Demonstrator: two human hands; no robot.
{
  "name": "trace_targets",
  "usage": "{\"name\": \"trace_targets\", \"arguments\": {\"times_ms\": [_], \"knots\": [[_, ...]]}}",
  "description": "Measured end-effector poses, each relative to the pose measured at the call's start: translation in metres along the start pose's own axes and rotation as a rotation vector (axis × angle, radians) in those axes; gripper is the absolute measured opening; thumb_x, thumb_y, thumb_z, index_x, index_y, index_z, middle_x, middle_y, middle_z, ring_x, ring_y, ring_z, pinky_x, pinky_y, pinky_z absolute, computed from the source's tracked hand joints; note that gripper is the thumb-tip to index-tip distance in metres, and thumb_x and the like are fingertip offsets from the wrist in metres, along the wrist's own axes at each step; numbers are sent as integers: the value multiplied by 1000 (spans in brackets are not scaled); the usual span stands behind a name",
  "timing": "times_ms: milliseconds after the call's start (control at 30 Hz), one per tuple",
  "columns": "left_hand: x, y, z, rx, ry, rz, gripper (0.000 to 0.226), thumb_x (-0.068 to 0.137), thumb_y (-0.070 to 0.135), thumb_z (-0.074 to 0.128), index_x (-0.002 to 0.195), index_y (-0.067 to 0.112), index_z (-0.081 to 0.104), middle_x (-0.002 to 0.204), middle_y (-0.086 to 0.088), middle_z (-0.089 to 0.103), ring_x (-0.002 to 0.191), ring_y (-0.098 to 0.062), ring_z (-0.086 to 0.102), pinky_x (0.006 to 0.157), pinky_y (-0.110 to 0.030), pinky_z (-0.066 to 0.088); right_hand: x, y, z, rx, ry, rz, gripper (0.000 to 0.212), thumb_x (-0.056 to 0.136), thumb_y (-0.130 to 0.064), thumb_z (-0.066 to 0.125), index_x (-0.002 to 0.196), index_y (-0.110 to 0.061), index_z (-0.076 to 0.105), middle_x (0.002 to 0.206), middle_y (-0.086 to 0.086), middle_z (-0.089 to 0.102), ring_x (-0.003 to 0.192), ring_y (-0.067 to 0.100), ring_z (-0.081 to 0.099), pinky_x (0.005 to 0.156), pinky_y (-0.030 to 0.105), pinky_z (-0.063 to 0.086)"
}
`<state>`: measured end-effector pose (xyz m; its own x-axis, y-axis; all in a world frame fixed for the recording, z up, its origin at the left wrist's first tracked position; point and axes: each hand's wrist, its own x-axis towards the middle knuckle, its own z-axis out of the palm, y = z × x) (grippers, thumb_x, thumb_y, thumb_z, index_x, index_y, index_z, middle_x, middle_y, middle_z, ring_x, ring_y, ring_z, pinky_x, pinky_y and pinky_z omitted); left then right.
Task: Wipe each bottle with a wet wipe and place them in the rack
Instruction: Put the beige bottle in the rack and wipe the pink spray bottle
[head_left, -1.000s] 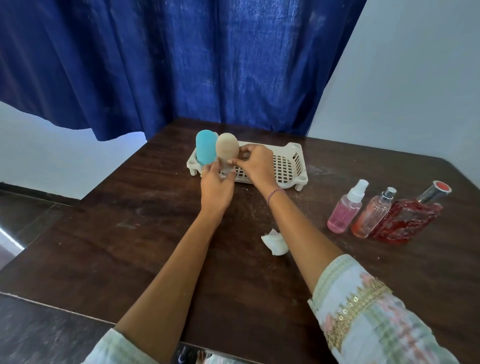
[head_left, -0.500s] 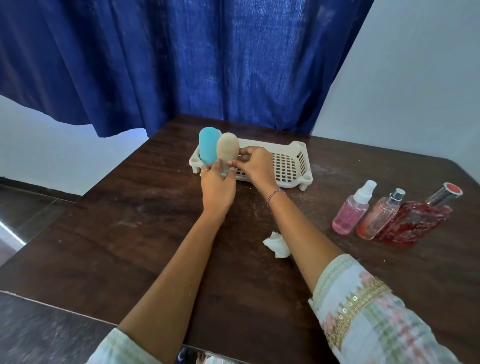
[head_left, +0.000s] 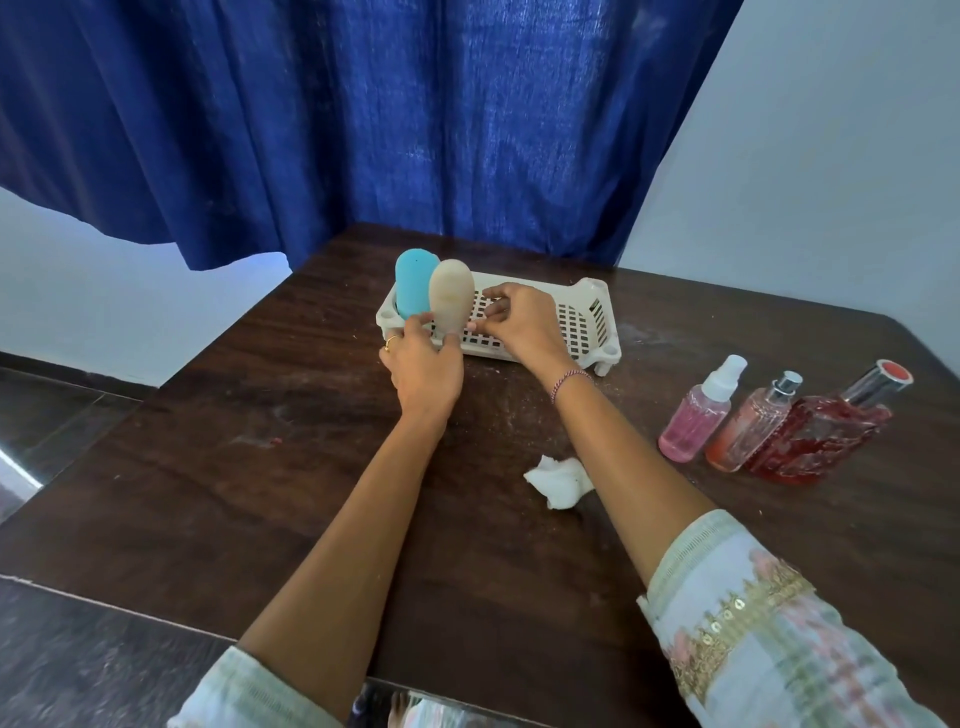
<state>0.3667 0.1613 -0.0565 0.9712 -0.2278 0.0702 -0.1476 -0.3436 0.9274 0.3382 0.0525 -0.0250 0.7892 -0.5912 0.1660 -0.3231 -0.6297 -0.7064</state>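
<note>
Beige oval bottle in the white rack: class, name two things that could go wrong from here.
1. The beige oval bottle stands tall at the white plastic rack's left end, close against the blue oval bottle. If the left hand and right hand let go carelessly, either might topple.
2. Three pink and red glass spray bottles stand tightly grouped; lifting one may knock its neighbours.
</note>
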Motion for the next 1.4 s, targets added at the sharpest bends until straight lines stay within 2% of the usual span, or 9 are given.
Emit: {"name": "trace_targets", "arguments": {"times_ms": [333, 433, 533, 600, 667, 833, 967, 1133, 1400], "knots": [[-34, 10, -11, -61, -24, 107, 25, 94, 19, 54, 119, 16, 55, 122, -8, 52, 117, -22, 48, 100, -40, 45, -66, -5, -42, -44, 62, -92, 15, 94, -21, 53, 92, -13, 66, 96, 2, 68, 81, 10, 64, 73, 19, 52], [-58, 19, -9, -68, -58, 193, 21, 95, 17, 52, 114, 14, 58, 111, -6, 59, 95, -12, 56, 82, -23, 49, -90, -5, -49, -95, 105, -119, 26, 99, -17, 42, 80, -14, 59, 109, 6, 66, 94, 12, 61, 75, 17, 49], [-80, 31, -6, -84, -111, 252, 18, 96, 16, 50, 110, 14, 60, 97, -2, 63, 73, -6, 54, 63, -15, 42, -112, -6, -58, -155, 161, -139, 31, 100, -23, 38, 83, -9, 60, 105, 9, 66, 79, 13, 58, 63, 17, 46], [-92, 39, -3, -116, -149, 299, 18, 97, 18, 49, 107, 13, 62, 95, -5, 67, 76, -11, 59, 70, -25, 49, -124, -5, -67, -185, 190, -128, 32, 100, -24, 39, 79, -10, 59, 98, 9, 67, 69, 10, 51, 53, 16, 34], [-103, 49, 0, -116, -177, 373, 19, 97, 19, 50, 104, 11, 65, 94, -5, 69, 85, -16, 63, 80, -32, 51, -133, -2, -77, -151, 249, -109, 36, 98, -24, 40, 79, -7, 66, 86, 10, 68, 67, 13, 52, 59, 23, 35], [-130, 77, 8, -166, -236, 447, 18, 94, 17, 57, 104, 11, 71, 87, -2, 72, 80, -13, 67, 83, -28, 53, -150, 8, -109, -138, 334, -73, 50, 100, -37, 38, 55, -19, 49, 56, -3, 52, 54, 13, 47, 53, 25, 32], [-144, 94, 22, -168, -241, 499, 15, 91, 12, 60, 99, 10, 73, 84, 5, 68, 79, -10, 65, 79, -20, 52, -163, 12, -132, -228, 303, -94, 39, 102, -22, 32, 73, -9, 55, 80, 12, 58, 74, 24, 54, 67, 32, 37], [-151, 111, 41, -176, -255, 552, 14, 89, 10, 62, 97, 10, 73, 89, 3, 71, 77, -5, 64, 77, -15, 51, -164, 25, -155, -308, 287, -92, 26, 98, -15, 38, 83, -4, 55, 96, 11, 47, 87, 23, 50, 76, 29, 40], [-145, 125, 68, 29, -367, 530, 28, 87, 10, 66, 115, 8, 67, 112, -6, 69, 100, -13, 64, 84, -14, 44, -156, 40, -169, -562, 346, -92, 27, 93, 0, 46, 115, -2, 60, 112, 16, 53, 105, 26, 49, 74, 23, 35]]}}
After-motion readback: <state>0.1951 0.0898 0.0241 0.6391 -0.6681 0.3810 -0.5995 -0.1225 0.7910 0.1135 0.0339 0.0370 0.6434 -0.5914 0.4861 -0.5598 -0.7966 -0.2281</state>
